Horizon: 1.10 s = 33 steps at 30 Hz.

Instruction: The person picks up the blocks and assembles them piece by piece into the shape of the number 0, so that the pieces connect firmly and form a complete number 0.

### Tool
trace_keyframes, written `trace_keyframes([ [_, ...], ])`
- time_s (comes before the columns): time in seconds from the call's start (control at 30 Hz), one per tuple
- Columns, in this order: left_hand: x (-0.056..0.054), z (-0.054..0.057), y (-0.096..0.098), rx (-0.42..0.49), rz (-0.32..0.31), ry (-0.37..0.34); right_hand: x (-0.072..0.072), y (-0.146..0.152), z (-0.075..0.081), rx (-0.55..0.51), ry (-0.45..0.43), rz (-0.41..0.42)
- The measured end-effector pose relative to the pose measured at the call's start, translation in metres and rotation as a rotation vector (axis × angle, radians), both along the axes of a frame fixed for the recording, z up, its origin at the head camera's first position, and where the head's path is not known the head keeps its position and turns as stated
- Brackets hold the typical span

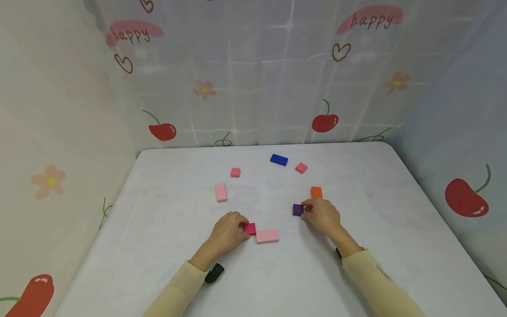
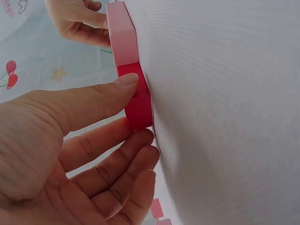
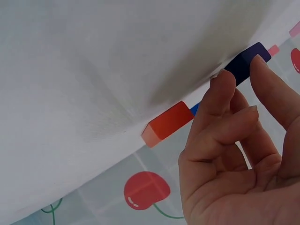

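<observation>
Pinching: left fingers [image 2: 96,144], red block [image 2: 140,111]; right fingers [image 3: 211,105], purple block [image 1: 298,210] | judged light, rigid, smooth, hardly fragile | hold by opposite sides

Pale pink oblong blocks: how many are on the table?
2: the farther block lies beyond the left hand; the nearer block sits just right of the red block.

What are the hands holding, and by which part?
Seen from the head: left hand pinches red block near its left end; right hand pinches purple block near its right end.
</observation>
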<state>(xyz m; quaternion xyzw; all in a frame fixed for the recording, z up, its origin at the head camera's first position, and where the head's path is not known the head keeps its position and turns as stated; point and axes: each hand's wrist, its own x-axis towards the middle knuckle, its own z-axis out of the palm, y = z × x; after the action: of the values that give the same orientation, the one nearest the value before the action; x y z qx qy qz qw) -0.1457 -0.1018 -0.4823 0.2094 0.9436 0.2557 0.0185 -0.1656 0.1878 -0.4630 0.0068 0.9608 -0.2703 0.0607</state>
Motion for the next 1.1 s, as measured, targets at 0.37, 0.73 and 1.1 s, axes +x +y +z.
trace_keyframes([
  [0.37, 0.001, -0.001, -0.001, 0.003, -0.003, 0.027, 0.016, -0.015, -0.002, 0.042, 0.03, 0.053],
  [0.73, 0.002, 0.001, -0.001, 0.004, -0.005, 0.022, 0.025, -0.028, -0.001, 0.062, 0.034, 0.094],
  [1.1, 0.003, 0.003, 0.0, 0.013, 0.007, 0.003, 0.03, -0.036, -0.002, 0.069, 0.031, 0.114],
])
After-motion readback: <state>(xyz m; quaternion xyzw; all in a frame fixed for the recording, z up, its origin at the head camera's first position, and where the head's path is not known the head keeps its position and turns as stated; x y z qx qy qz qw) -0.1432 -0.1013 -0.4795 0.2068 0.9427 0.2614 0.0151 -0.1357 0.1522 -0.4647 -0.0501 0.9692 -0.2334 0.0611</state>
